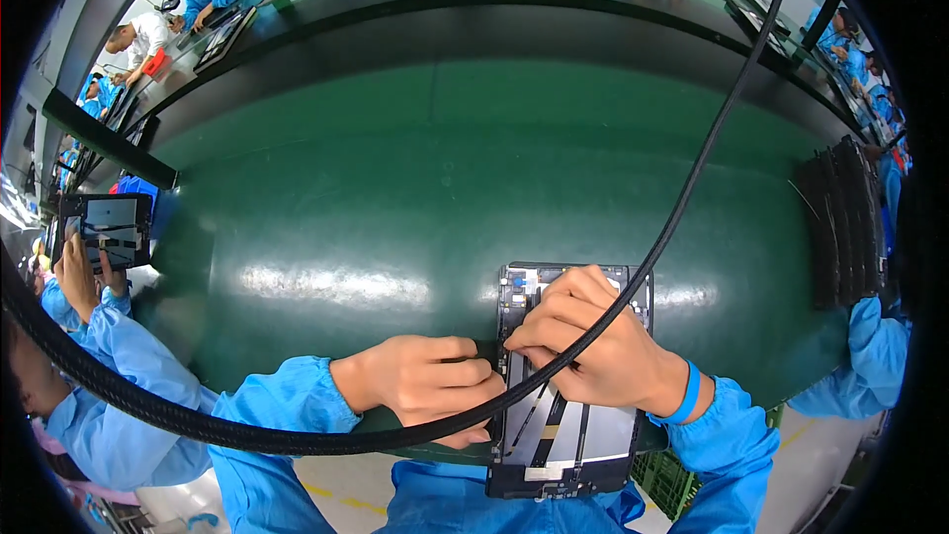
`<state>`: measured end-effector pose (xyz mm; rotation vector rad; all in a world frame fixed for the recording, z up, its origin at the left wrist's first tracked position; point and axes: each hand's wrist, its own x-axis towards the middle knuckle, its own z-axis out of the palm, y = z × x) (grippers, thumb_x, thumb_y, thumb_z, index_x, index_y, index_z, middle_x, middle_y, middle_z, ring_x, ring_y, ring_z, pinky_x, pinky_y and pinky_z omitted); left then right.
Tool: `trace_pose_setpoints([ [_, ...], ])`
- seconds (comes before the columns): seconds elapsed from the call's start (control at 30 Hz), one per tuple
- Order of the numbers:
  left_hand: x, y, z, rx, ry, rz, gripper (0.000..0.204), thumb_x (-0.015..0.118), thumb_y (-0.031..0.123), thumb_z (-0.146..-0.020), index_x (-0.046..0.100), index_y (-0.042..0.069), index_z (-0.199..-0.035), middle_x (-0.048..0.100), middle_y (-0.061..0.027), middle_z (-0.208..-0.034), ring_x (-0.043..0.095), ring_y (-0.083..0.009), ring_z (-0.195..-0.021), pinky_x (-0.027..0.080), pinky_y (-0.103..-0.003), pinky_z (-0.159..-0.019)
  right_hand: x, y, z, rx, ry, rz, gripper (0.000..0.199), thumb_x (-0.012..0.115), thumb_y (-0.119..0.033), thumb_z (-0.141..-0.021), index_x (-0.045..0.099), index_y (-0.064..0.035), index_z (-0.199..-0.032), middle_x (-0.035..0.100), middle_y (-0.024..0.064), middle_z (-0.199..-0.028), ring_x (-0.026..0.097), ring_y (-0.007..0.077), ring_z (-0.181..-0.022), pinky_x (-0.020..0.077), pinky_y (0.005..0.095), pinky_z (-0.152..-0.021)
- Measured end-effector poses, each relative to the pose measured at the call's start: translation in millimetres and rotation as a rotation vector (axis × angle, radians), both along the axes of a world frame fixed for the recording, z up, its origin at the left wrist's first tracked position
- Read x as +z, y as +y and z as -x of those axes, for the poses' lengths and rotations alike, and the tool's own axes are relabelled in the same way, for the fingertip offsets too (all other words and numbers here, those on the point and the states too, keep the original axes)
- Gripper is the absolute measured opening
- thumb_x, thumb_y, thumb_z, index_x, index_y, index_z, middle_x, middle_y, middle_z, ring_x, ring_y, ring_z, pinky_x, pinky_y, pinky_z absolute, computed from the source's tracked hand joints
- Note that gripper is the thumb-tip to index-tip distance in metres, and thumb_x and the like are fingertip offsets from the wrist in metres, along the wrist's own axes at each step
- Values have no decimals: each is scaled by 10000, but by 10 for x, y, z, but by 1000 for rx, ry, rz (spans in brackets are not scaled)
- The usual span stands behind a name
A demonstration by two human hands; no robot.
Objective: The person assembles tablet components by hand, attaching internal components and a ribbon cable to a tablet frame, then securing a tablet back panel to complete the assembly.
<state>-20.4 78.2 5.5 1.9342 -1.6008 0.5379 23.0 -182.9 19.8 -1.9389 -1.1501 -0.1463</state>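
The opened tablet (563,415) lies at the lower centre on the tabletop (395,198), a stack of panels (845,218) far right (another tablet (107,227) far left).

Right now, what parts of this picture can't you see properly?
All in the head view:
- Middle of the open tablet: hidden under the right hand and left hand.
- What the fingertips pinch at the tablet's left edge: too small to tell.
- A thick black cable crosses both hands and the tablet.
- Stack of dark panels at the right: blurred near the rim.
- Neighbour's tablet at the left: too small for detail.
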Motion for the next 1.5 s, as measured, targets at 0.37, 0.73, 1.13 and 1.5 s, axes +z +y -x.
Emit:
trace_pose_setpoints([
  [0.37,49,-43,-196,0,-89,-21,348,799,328,-942,723,-10,-914,701,-99,-941,662,-260,-831,573,-369,-772,18,-10,-49,-21,79,-46,319,843,27,-772,784,-81,-1067,702,49,-940,638,304,-917,502,425,-838],
  [0.73,79,-34,-340,23,30,-23,363,774,391,-911,757,29,-932,728,-93,-971,693,-268,-880,577,-390,-801,12,4,-65,-44,114,-42,315,838,19,-777,780,-92,-1065,695,52,-900,638,303,-917,504,419,-827],
  [1.13,3,71,-378,96,-83,-57,451,610,414,-1059,747,-9,-987,733,-128,-1005,692,-274,-893,572,-399,-809,37,26,-81,-62,203,-16,328,826,33,-773,779,-82,-1076,744,46,-910,649,287,-869,508,394,-836],
  [1.5,-70,71,-348,138,43,22,402,694,323,-888,797,-31,-1048,744,-136,-1014,685,-291,-846,572,-404,-696,61,58,-48,-123,307,-11,335,793,36,-777,784,-65,-1097,732,57,-885,675,272,-895,526,403,-830],
])
